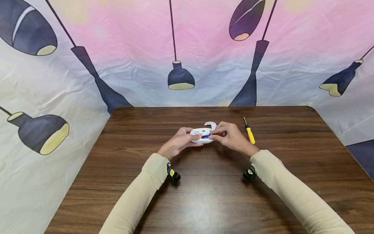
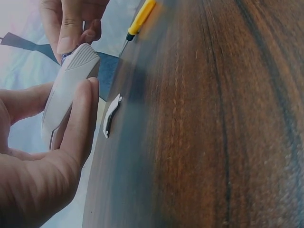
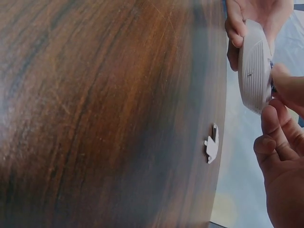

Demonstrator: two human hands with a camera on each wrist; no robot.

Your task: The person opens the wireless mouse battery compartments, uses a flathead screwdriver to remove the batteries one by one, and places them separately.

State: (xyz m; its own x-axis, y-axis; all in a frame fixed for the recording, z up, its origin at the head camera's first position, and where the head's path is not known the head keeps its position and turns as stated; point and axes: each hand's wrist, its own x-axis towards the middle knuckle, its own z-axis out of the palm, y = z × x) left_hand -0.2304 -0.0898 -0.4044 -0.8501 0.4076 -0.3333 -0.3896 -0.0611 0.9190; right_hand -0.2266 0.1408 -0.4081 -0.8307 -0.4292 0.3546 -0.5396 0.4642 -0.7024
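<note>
A white oval device (image 1: pixel 196 131) with ribbed sides is held up over the table, its open battery compartment facing the head camera. My left hand (image 1: pixel 181 141) grips its left end, thumb on the face and fingers underneath. In the compartment lies a blue battery (image 1: pixel 205 136). The thumb and index finger of my right hand (image 1: pixel 230 136) pinch at this battery by the device's right edge; the fingertips partly hide it. Behind the device, a small white curved cover (image 1: pixel 214 125) lies on the table, also visible in the right wrist view.
To the right of my right hand lies a screwdriver (image 1: pixel 250 135) with a yellow handle, its tip pointing away. The dark wooden table (image 1: pixel 204 191) ends at a printed cloth backdrop (image 1: pixel 146 65). Wrist cameras (image 1: pixel 174 177) sit on both cuffs.
</note>
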